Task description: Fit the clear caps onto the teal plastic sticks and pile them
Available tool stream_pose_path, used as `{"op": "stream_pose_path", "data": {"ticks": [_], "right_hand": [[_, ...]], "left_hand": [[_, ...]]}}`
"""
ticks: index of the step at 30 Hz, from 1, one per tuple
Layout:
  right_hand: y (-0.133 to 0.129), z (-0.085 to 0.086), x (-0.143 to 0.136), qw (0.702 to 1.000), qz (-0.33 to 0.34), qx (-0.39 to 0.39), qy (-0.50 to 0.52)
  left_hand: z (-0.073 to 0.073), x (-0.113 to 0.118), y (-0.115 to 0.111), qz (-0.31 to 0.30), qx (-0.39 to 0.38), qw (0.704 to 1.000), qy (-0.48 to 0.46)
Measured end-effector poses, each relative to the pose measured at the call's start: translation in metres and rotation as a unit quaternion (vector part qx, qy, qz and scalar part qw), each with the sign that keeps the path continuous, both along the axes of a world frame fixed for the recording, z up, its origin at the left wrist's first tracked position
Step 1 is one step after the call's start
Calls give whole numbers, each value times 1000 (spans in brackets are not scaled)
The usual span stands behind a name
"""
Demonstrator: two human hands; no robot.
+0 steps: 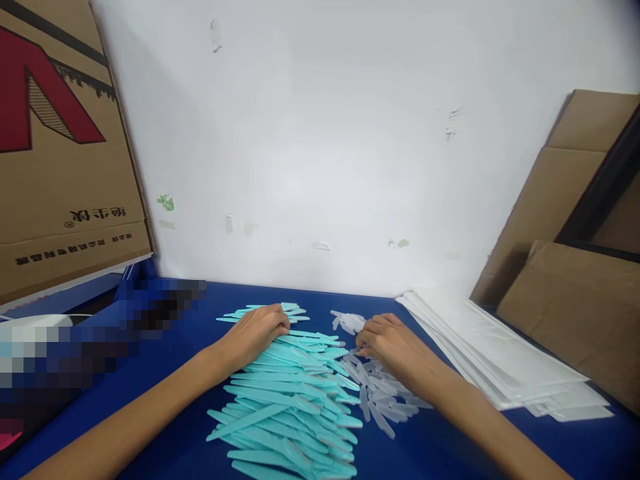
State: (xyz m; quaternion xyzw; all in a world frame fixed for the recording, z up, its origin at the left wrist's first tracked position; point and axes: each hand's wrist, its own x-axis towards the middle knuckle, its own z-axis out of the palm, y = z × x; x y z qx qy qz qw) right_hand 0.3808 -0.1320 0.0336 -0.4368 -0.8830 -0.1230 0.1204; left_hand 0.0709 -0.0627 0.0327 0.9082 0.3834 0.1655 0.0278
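Observation:
A long heap of turquoise plastic sticks (pixel 295 400), tapered like eyebrow razors, lies in the middle of a blue tabletop (pixel 425 453). My left hand (pixel 263 330) is over the upper part of this heap, fingers curled in; whatever they hold, if anything, is hidden. To the right of the heap lie translucent plastic caps (pixel 387 400), with a smaller bunch behind. Among these caps is my right hand (pixel 383 340), its fingers bent and pressed together at the tips. What is between those tips is too small to tell.
White flat bags or sheets (pixel 505 360) are stacked on the right, beside folded cardboard (pixel 580 313). A large printed cardboard box (pixel 65 173) stands at the left. A white wall (pixel 320 147) closes off the back. The left table edge is pixelated.

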Motion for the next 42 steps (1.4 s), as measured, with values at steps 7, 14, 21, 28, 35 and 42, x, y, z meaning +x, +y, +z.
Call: {"op": "stream_pose_path", "data": {"ticks": [7, 14, 21, 28, 35, 42], "right_hand": [[-3, 3, 1, 999, 9, 30, -43], [-11, 11, -6, 997, -48, 55, -24], [-13, 14, -7, 992, -47, 91, 68], [-14, 14, -5, 971, -39, 169, 165], [-16, 13, -7, 969, -18, 160, 188], [-16, 11, -7, 969, -20, 161, 187]], "left_hand": [[-4, -2, 2, -15, 24, 1000, 11], [-9, -3, 4, -18, 93, 995, -1], [4, -4, -3, -16, 118, 991, -56], [20, 1, -20, 5, 28, 990, -137], [15, 4, -21, -24, 50, 991, -122], [16, 4, -21, -12, 27, 992, -124]]}}
